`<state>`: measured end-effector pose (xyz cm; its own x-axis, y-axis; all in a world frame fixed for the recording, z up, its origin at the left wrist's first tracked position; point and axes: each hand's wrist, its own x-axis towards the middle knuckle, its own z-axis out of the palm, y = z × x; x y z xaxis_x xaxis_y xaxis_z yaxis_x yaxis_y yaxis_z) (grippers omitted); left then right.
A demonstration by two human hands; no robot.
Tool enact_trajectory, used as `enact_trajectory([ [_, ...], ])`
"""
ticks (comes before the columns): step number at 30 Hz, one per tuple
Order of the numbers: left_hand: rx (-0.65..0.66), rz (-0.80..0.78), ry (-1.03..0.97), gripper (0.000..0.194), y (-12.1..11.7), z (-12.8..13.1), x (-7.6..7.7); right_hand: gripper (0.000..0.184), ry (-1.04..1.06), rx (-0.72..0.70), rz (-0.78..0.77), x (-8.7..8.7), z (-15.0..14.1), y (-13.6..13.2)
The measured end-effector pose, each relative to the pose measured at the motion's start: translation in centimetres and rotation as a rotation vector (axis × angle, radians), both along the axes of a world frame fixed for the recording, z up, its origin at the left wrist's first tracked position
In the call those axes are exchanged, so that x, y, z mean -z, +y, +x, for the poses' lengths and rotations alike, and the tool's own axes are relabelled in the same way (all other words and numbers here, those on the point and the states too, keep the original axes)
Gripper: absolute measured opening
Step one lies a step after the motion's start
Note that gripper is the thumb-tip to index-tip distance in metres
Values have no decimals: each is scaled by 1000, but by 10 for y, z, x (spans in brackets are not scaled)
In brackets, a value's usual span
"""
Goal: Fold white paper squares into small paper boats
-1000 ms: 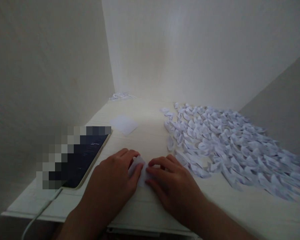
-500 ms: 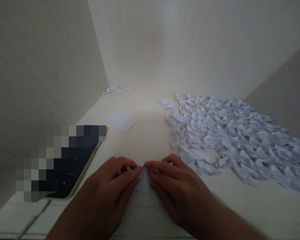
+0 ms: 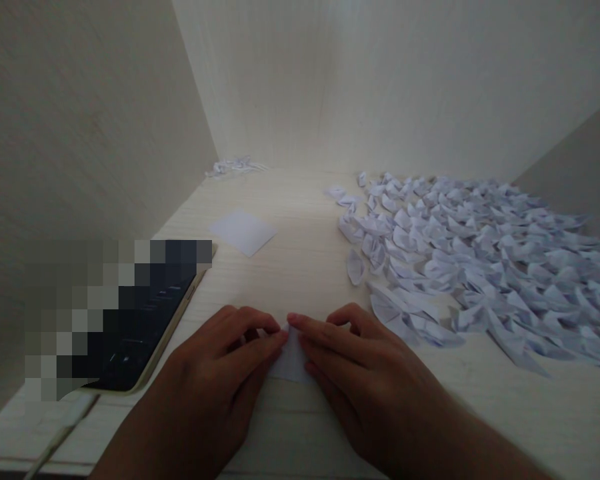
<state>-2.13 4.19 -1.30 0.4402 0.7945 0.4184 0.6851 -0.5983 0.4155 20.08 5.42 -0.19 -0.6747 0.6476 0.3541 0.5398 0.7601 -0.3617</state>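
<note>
Between my two hands a small piece of white paper (image 3: 291, 360) lies on the pale wooden surface, folded to a point at its far end. My left hand (image 3: 225, 363) pinches its left side with thumb and forefinger. On the opposite side my right hand (image 3: 353, 360) presses the tip and right edge, its fingers close together. Most of the paper's side edges are hidden under the fingers. To the right of my right hand lie many folded paper boats (image 3: 440, 260), spread in a wide group.
A flat square sheet of white paper (image 3: 243, 231) lies beyond my left hand. At left is a phone (image 3: 145, 333), partly blurred out, with a white cable (image 3: 65, 430) plugged in. Thin paper strips (image 3: 235, 165) sit in the back left corner. Pale panels (image 3: 330, 87) enclose the surface.
The view has shifted slightly. Both hands remain at the folded paper, and the right fingertips have moved a little along its tip, showing more of the paper between the hands.
</note>
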Motion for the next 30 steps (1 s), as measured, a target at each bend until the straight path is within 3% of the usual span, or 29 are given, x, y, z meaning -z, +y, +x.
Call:
enact_trajectory([
  [30,33,6,45,29,-2,-1,1,31,-133,4,77,-1,0,-2],
])
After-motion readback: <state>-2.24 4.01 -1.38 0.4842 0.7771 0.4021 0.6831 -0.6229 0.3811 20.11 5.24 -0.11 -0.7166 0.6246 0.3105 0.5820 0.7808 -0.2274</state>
